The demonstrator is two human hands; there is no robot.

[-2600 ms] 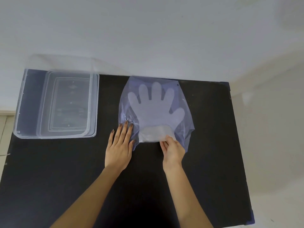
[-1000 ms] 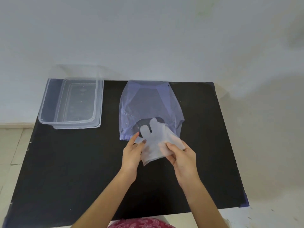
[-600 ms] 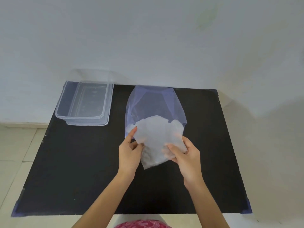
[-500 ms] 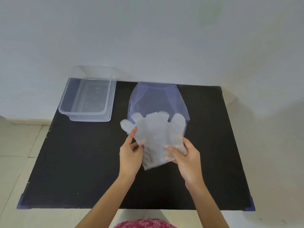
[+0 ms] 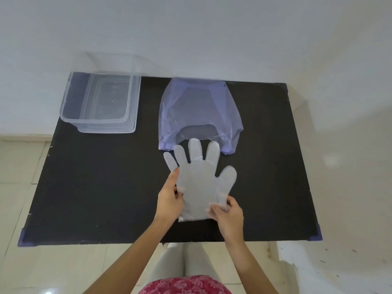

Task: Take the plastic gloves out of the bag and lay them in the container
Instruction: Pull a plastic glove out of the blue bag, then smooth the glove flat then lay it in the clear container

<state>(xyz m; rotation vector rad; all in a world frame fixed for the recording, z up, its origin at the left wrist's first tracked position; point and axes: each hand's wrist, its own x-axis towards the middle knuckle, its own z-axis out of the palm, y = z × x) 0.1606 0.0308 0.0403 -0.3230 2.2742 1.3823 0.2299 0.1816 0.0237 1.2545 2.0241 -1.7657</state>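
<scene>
left hand (image 5: pixel 169 201): pinches gloves (image 5: pixel 199 183) at left edge | right hand (image 5: pixel 228 216): grips cuff corner | gloves: flat, out of bag (image 5: pixel 199 111), tips overlap its mouth | container (image 5: pixel 101 102): far-left on table (image 5: pixel 95 187) | writing: none readable

Black table (image 5: pixel 101 187), flat and matte, taking up the middle of the view. Purple tape at its near left corner (image 5: pixel 25 240) and near right corner (image 5: pixel 316 235). White wall (image 5: pixel 191 32) rising right behind the table's far edge. Pale tiled floor (image 5: pixel 19 166) left of the table and in front of it. Pink flowered cloth (image 5: pixel 186 286) and light grey trouser legs (image 5: pixel 182 264) below the table's near edge.
</scene>
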